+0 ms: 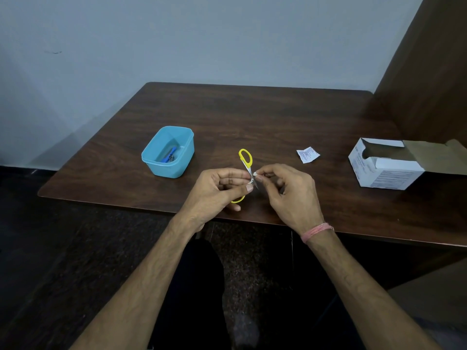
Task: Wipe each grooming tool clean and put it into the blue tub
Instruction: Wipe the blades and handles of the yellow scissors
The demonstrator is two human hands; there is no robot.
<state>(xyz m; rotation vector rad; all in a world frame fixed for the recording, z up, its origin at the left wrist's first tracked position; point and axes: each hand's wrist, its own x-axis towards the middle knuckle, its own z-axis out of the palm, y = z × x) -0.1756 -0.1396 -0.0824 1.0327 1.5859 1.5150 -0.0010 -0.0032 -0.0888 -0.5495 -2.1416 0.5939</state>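
- desk (278, 117): carries all items; every position below is given relative to the blue tub (161, 170).
- white box (386, 170): far right of the tub, flap open, probably the wipe supply.
- blue tub: holds one blue tool (168, 155) already, so the task is part done.
- left hand (217, 190): right of the tub, grip closed on the yellow scissors (245, 159), steadying them.
- right hand (285, 188): grip pinched shut on a small white wipe (254, 174) against the blades.
- torn sachet (307, 154): further right, discarded.

Both forearms rise from the bottom of the frame to its centre. The left hand (217, 190) curls, thumb and fingers closed; the right hand (288, 190) pinches beside it, fingertips nearly touching.
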